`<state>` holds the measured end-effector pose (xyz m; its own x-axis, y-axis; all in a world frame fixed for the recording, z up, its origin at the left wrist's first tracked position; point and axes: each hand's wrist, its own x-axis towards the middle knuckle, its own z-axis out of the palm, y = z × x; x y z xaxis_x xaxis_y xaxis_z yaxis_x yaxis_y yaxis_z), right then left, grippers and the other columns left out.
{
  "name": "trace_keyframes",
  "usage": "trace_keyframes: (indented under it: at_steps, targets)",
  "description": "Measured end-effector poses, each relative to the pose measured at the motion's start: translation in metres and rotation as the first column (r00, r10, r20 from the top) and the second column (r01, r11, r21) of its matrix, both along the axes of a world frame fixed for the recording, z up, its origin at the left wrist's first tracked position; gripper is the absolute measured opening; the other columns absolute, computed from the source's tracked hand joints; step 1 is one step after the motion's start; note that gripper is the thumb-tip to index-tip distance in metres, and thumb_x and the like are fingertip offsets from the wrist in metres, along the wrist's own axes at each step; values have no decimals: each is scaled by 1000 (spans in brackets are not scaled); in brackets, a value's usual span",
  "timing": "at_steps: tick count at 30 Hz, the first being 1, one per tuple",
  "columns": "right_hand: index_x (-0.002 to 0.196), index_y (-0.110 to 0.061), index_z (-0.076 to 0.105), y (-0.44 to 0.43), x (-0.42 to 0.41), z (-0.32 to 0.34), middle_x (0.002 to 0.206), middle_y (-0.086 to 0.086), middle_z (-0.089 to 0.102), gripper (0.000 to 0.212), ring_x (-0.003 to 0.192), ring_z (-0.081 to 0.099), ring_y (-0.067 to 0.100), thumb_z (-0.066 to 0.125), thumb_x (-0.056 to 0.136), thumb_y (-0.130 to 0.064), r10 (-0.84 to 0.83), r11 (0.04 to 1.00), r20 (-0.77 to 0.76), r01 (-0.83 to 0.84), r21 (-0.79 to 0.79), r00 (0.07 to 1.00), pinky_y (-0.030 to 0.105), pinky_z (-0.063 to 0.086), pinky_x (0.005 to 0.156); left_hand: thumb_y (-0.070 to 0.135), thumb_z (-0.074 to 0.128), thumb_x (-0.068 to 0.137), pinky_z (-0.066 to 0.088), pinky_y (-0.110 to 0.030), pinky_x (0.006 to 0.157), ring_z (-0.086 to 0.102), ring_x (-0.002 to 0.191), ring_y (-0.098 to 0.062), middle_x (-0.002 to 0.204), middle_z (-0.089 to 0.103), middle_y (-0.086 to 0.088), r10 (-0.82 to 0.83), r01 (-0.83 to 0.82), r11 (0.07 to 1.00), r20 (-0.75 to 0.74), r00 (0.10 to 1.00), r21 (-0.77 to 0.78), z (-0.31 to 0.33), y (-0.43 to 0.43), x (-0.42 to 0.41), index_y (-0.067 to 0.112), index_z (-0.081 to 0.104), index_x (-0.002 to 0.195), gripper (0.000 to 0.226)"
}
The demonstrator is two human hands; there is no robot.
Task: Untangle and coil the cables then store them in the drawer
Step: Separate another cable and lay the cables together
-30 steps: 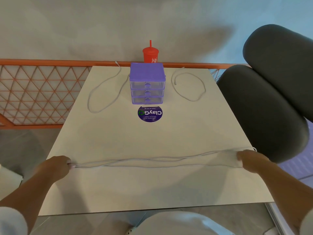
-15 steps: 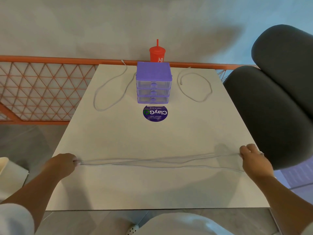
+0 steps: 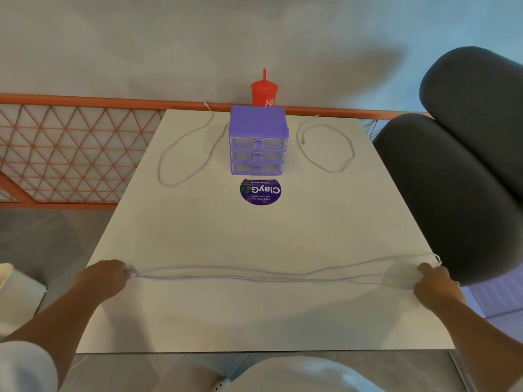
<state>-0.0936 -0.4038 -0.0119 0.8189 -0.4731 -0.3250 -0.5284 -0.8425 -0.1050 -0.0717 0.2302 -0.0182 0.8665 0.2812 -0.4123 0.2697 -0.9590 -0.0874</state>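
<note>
**A:** Pinching the folded cable [image 3: 268, 277] at both ends here: with the left hand [image 3: 103, 278] curled tight on the bend at lower left, and the right hand [image 3: 435, 287] gripping the strands at lower right.

**B:** Yep, stretched left-to-right across the lower frame. Equally close to either hand, with the drawer unit [image 3: 257, 142] well apart at top centre.

Table [image 3: 254, 312]: smooth, matt off-white top. Drawer unit [image 3: 258, 128]: opaque purple plastic frame, clear plastic drawers with a slight sheen. Cup [image 3: 263, 95]: glossy red plastic. Cable [image 3: 268, 277]: pale and matt, possibly cloth-braided, too thin to resolve. Chair [image 3: 452, 193]: dark matt upholstery. Railing [image 3: 85, 99]: orange painted metal. Sticker [image 3: 260, 191]: smooth purple print.
</note>
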Motion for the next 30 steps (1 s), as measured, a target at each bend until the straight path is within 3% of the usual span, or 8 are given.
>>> trace_keyframes:
  at_steps: [4, 7, 11, 16, 20, 23, 26, 30]
  targets:
    - [144, -24, 24, 34, 6, -3, 151, 2, 14, 72, 129, 32, 33, 58, 81, -18, 338, 939, -60, -333, 82, 939, 43, 37, 104, 42, 37, 98, 41, -26, 82, 57, 105, -20, 113, 62, -2, 0, -1, 1000, -29, 1000, -14, -1, 0, 1, 22, 60, 109, 33]
    - [145, -25, 19, 58, 6, -10, 148, 1, 18, 77, 128, 30, 29, 54, 78, -13, 473, 881, -96, -473, 27, 876, 39, 38, 103, 44, 37, 97, 43, -27, 85, 57, 106, -20, 113, 62, -2, 2, -3, 1000, -33, 999, -15, -1, 2, 0, 22, 59, 112, 35]
    - [136, -21, 31, 60, 8, -7, 124, 3, 45, 48, 109, 46, 23, 36, 89, -11, 490, 850, -113, -502, -156, 864, 34, 44, 89, 45, 36, 97, 44, -29, 87, 57, 105, -21, 113, 63, -3, 1, -2, 999, -32, 999, -40, -3, 5, -2, 19, 60, 110, 38]
    - [124, -21, 44, 37, -2, -1, 121, -1, 49, 29, 112, 48, 14, 35, 96, -22, 492, 761, -281, -564, -321, 824, 25, 44, 94, 43, 33, 98, 43, -29, 88, 57, 105, -18, 113, 63, 0, -102, 95, 989, -59, 993, -114, -5, 16, -2, 23, 61, 111, 37]
    - [117, -15, 50, 17, 8, 16, 113, 4, 52, 25, 106, 54, 20, 38, 95, -15, 341, 841, -172, -382, -383, 924, 31, 47, 91, 36, 36, 100, 39, -23, 70, 56, 86, -13, 88, 62, 6, -227, 216, 940, -9, 974, -264, 4, 9, -5, 28, 59, 92, 25]
    - [109, -6, 54, 12, 22, 40, 101, 12, 53, 22, 97, 57, 31, 41, 91, -6, 154, 922, 14, -139, -361, 988, 40, 50, 82, 36, 37, 99, 28, -21, 53, 48, 62, -13, 62, 48, 5, -296, 318, 919, 124, 947, -235, 15, -5, 6, 24, 39, 66, 35]
    - [102, -2, 53, 0, 29, 64, 91, 16, 48, 15, 89, 57, 37, 45, 90, -6, 17, 946, 153, 34, -322, 988, 46, 51, 78, 37, 36, 99, 26, -23, 51, 42, 57, -12, 58, 44, 4, -377, 407, 889, 169, 911, -212, 24, -25, 19, 24, 34, 64, 37]
    - [97, 3, 46, -25, 27, 93, 103, 25, 42, 11, 89, 48, 47, 43, 86, 0, -8, 925, 373, 149, -350, 928, 53, 47, 73, 37, 33, 100, 29, -27, 56, 47, 64, -16, 62, 45, 7, -433, 454, 862, 137, 891, -224, 24, -59, 24, 27, 34, 65, 36]
